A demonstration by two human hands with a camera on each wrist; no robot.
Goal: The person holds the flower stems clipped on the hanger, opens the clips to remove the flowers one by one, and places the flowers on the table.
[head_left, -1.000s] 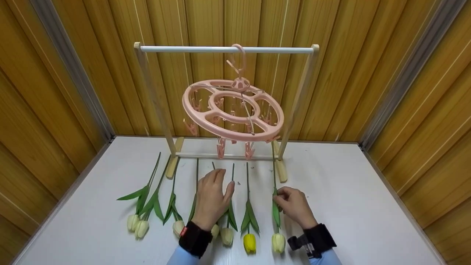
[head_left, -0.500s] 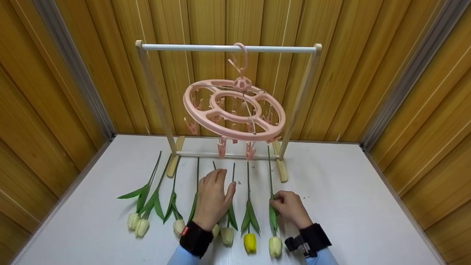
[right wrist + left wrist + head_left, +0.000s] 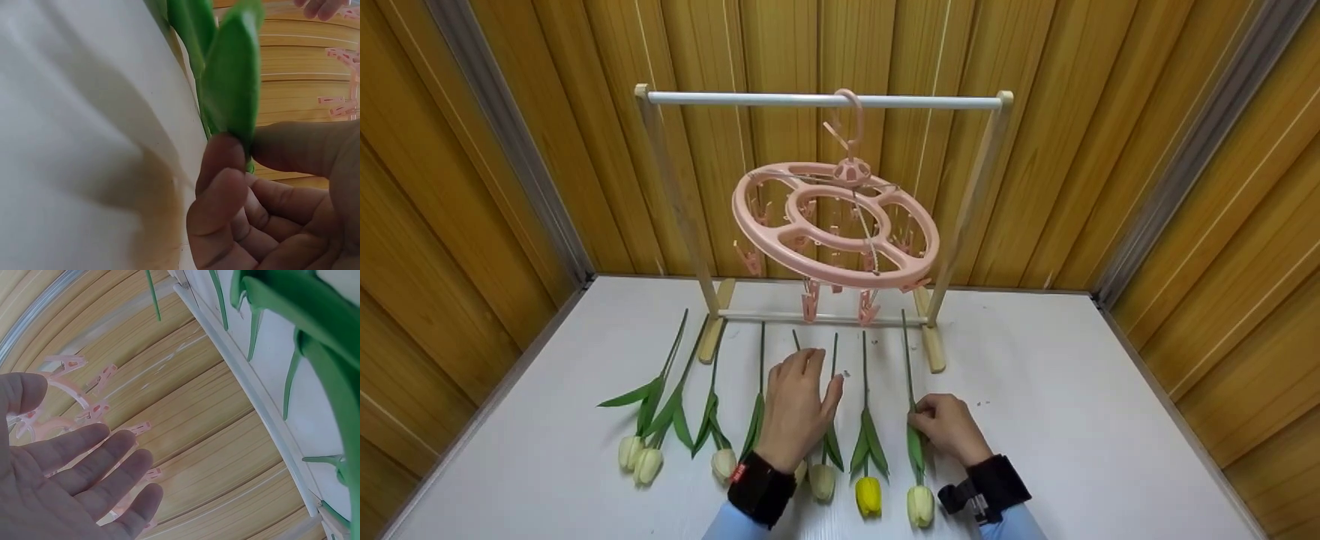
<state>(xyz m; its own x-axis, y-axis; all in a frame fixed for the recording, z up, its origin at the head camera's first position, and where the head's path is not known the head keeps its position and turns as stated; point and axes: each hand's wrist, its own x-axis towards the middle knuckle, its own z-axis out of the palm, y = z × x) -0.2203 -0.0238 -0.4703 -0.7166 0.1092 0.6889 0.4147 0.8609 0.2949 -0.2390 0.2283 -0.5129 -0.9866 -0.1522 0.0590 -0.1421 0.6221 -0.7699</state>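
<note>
Several artificial tulips lie in a row on the white table point(image 3: 1035, 420), blooms toward me. My right hand point(image 3: 941, 424) pinches the stem and leaf of the rightmost pale tulip point(image 3: 919, 504) between thumb and fingers; the right wrist view shows its green leaf point(image 3: 230, 79) gripped at my fingertips point(image 3: 222, 152). My left hand point(image 3: 799, 394) hovers flat with straight fingers over the middle tulips, holding nothing; its palm point(image 3: 67, 484) fills the left wrist view. A yellow tulip point(image 3: 868, 495) lies between the hands.
A pink round clip hanger point(image 3: 836, 225) hangs by its hook from the white rail of a wooden rack point(image 3: 825, 99) at the back of the table. Wood-panel walls enclose three sides. More pale tulips point(image 3: 637, 457) lie at the left.
My right hand has drawn the rightmost tulip a little to the left and toward me, its stem tip swinging left. My left hand has stayed where it was.
</note>
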